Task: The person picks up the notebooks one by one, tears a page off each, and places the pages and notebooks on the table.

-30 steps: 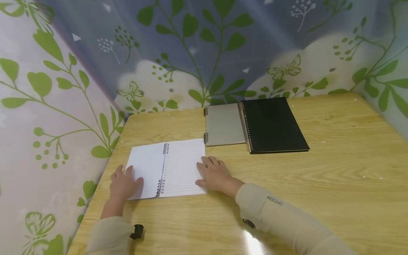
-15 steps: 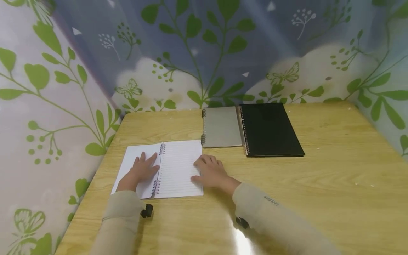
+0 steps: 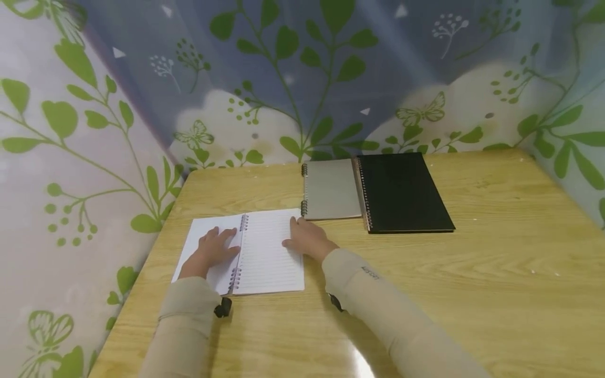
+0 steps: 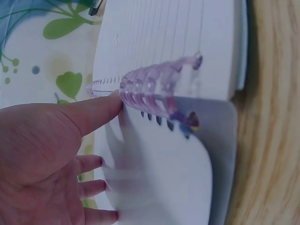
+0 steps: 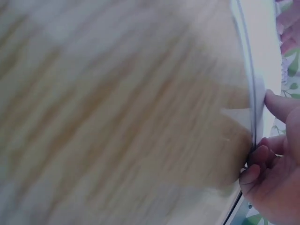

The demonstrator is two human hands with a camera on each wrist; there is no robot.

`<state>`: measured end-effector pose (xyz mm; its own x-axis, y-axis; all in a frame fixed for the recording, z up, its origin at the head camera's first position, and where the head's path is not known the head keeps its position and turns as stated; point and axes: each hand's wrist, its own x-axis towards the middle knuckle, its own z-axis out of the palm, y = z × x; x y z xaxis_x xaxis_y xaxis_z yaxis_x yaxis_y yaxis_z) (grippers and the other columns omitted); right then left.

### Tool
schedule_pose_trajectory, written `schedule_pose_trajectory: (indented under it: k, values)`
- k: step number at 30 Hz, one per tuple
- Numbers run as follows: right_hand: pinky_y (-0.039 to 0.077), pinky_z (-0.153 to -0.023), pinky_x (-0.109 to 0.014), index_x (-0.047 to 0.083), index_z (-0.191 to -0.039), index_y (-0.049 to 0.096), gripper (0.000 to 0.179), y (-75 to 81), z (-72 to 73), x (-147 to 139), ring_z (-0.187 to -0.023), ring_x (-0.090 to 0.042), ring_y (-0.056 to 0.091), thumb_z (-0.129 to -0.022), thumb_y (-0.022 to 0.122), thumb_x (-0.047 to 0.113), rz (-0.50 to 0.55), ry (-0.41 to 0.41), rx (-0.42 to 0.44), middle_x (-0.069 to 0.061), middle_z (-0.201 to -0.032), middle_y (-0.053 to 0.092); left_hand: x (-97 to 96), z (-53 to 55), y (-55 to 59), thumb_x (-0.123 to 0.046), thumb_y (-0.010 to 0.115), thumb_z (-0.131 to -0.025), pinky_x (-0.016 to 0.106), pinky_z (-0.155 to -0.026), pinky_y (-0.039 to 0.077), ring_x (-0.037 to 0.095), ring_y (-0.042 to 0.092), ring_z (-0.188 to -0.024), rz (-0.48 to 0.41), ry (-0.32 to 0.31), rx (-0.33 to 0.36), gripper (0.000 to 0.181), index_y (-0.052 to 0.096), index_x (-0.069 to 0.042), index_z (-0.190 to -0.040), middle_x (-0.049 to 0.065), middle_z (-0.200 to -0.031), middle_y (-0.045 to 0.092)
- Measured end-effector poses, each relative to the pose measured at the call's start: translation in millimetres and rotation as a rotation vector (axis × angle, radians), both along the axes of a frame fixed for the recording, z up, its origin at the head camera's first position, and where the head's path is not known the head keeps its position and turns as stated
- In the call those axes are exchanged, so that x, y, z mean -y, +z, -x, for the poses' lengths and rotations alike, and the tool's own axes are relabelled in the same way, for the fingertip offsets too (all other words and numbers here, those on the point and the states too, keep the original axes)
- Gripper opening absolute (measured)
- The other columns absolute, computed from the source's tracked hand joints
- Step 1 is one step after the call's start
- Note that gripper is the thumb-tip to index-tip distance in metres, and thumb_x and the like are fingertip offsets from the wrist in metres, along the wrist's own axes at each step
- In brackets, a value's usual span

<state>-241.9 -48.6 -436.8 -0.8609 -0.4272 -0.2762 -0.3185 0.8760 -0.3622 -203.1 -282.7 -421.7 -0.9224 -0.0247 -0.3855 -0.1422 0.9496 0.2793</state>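
A spiral notebook (image 3: 270,262) lies spread on the table, a blank page on the left and a ruled page on the right. My left hand (image 3: 212,251) rests on the blank page with fingers spread. In the left wrist view its thumb (image 4: 101,110) touches the purple-tinted coil (image 4: 150,89). At the ruled page's outer edge, near the upper corner, is my right hand (image 3: 308,239). The right wrist view shows its thumb (image 5: 279,104) over the page and curled fingers (image 5: 257,164) at the edge, pinching the notebook's side.
A grey spiral notebook (image 3: 331,189) lies closed just beyond the right hand. Beside it is a larger black spiral notebook (image 3: 404,191). The wooden table (image 3: 496,252) ends at a leaf-patterned wall covering (image 3: 264,121) at the back and left.
My left hand has moved rightward from the outer edge of the blank page toward the coil. My right hand has slid up along the ruled page's outer edge toward its upper corner.
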Motion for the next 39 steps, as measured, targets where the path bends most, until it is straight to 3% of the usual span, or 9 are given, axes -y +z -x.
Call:
schedule_pose_trajectory:
  k: [8, 15, 21, 23, 26, 30, 34, 39]
  values:
    - [0.048, -0.091, -0.035, 0.007, -0.14, 0.037, 0.061, 0.2, -5.1, 2, -0.114, -0.025, 0.052, -0.092, 0.05, 0.042, -0.035, 0.012, -0.107, -0.016, -0.133, 0.044, -2.7, 2.4, 4.8, -0.032, 0.048, -0.093, 0.065, -0.107, 0.01, 0.057, 0.004, -0.133, 0.017, 0.007, 0.043, 0.061, 0.025, -0.008, -0.145, 0.036, -0.147, 0.002]
    - [0.046, -0.083, -0.035, 0.012, -0.112, 0.059, 0.033, 2.0, -7.8, 7, -0.101, -0.023, 0.047, -0.09, 0.058, 0.036, 0.031, 0.02, -0.288, -0.01, -0.111, 0.049, 1.8, 9.3, 8.3, -0.03, 0.043, -0.095, 0.064, -0.108, 0.009, 0.056, 0.005, -0.134, 0.064, -0.023, 0.04, 0.059, 0.024, -0.007, -0.145, 0.036, -0.147, 0.003]
    - [0.047, -0.081, -0.038, 0.016, -0.1, 0.066, 0.016, -1.0, -21.6, 12, -0.105, -0.028, 0.047, -0.089, 0.06, 0.026, 0.149, -0.03, -0.281, -0.011, -0.113, 0.053, -1.4, 4.9, 6.1, -0.024, 0.039, -0.095, 0.063, -0.109, 0.008, 0.053, 0.005, -0.135, 0.045, -0.029, 0.041, 0.056, 0.024, -0.005, -0.145, 0.035, -0.147, 0.005]
    - [0.046, -0.084, -0.041, 0.014, -0.105, 0.065, 0.022, -2.3, -24.4, 13, -0.111, -0.031, 0.045, -0.088, 0.061, 0.027, 0.162, -0.028, -0.27, -0.013, -0.12, 0.052, -3.6, 3.0, 6.2, -0.022, 0.04, -0.094, 0.063, -0.109, 0.007, 0.052, 0.004, -0.135, 0.036, -0.012, 0.04, 0.056, 0.024, -0.005, -0.145, 0.035, -0.147, 0.005]
    - [0.039, -0.097, -0.045, 0.011, -0.126, 0.052, 0.051, -3.9, -23.3, 12, -0.125, -0.034, 0.035, -0.086, 0.061, 0.04, 0.12, -0.054, -0.247, -0.014, -0.136, 0.041, -5.5, 3.2, 5.6, -0.023, 0.04, -0.094, 0.063, -0.109, 0.007, 0.052, 0.004, -0.136, 0.032, 0.007, 0.041, 0.056, 0.024, -0.007, -0.145, 0.033, -0.148, 0.004]
    - [0.024, -0.108, -0.045, 0.008, -0.143, 0.03, 0.084, -6.6, -15.7, 4, -0.135, -0.03, 0.02, -0.083, 0.053, 0.061, -0.014, -0.076, -0.215, -0.009, -0.148, 0.022, -6.5, 4.8, 4.5, -0.023, 0.041, -0.094, 0.063, -0.109, 0.008, 0.053, 0.004, -0.135, 0.021, 0.027, 0.043, 0.056, 0.024, -0.008, -0.145, 0.033, -0.148, 0.003]
    - [0.024, -0.106, -0.046, 0.008, -0.142, 0.034, 0.082, -8.1, -12.5, 1, -0.134, -0.031, 0.021, -0.084, 0.047, 0.064, -0.068, -0.014, -0.217, -0.006, -0.149, 0.021, -5.6, 3.1, 3.9, -0.023, 0.041, -0.094, 0.064, -0.108, 0.009, 0.055, 0.005, -0.134, 0.02, 0.037, 0.041, 0.055, 0.025, -0.007, -0.145, 0.035, -0.147, 0.004]
    - [0.029, -0.102, -0.044, 0.02, -0.135, 0.047, 0.06, -3.9, -15.3, 5, -0.13, -0.03, 0.027, -0.087, 0.052, 0.055, -0.037, -0.004, -0.236, -0.006, -0.146, 0.028, -6.3, 0.5, 8.3, -0.023, 0.042, -0.094, 0.065, -0.107, 0.011, 0.056, 0.006, -0.133, 0.015, 0.036, 0.039, 0.055, 0.026, -0.007, -0.144, 0.036, -0.146, 0.005]
